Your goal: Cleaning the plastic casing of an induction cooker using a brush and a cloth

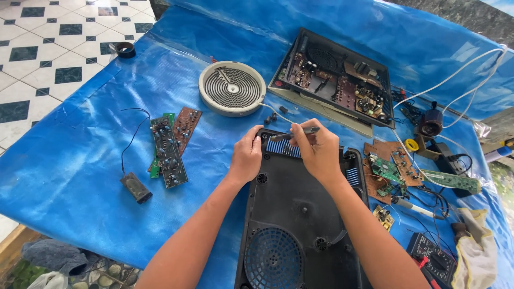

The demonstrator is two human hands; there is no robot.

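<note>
A black plastic cooker base point(300, 214) lies bottom-up on the blue sheet, with a round fan grille near me and blue vent slats at its far edge. My left hand point(247, 155) grips the far left corner of this base. My right hand point(317, 150) is closed on a thin screwdriver point(294, 134), held nearly level with its tip pointing left over the far edge of the base.
A round coil heating element point(232, 87) and an opened cooker with exposed circuitry point(334, 77) lie beyond. Circuit boards point(170, 147) and a small black box with a wire point(136, 187) sit left. More boards, cables, a multimeter point(435, 260) and a cloth point(476, 251) crowd the right.
</note>
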